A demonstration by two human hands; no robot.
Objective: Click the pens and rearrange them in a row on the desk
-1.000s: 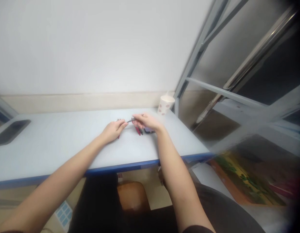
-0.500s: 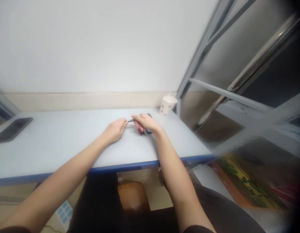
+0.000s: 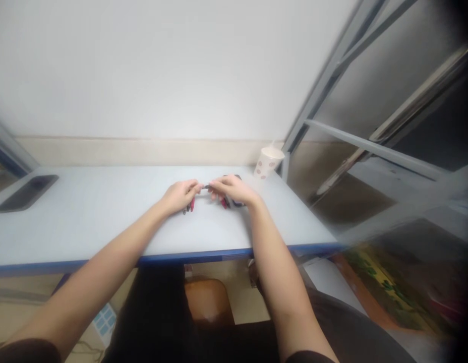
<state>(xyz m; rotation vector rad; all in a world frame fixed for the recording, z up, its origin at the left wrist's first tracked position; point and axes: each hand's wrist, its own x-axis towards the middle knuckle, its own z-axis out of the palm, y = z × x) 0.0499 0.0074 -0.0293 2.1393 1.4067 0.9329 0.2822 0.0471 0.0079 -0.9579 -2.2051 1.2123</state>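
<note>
A short, slim, dark pen-like stick (image 3: 207,186) spans the gap between my hands above the white tabletop. My left hand (image 3: 181,195) is closed, with its thumb and fingers pinching the stick's left end. From the other side, my right hand (image 3: 233,188) grips the right end in a pinch. Small red and dark slender pieces (image 3: 192,204) lie just below my left hand, partly covered by it. Another red piece (image 3: 223,203) with dark parts is under my right fingers. Behind that hand a dark flat object (image 3: 238,203) is mostly hidden.
A spotted paper cup (image 3: 269,162) stands at the back right of the table (image 3: 116,212). At the far left lies a dark flat phone-like slab (image 3: 27,193). A grey metal frame (image 3: 325,85) rises along the right side, and a wall closes off the back.
Red and dark pieces now show below my left hand, where they were not visible before. Both hands remain at the stick, with slightly shifted fingers. The view has moved a little.
</note>
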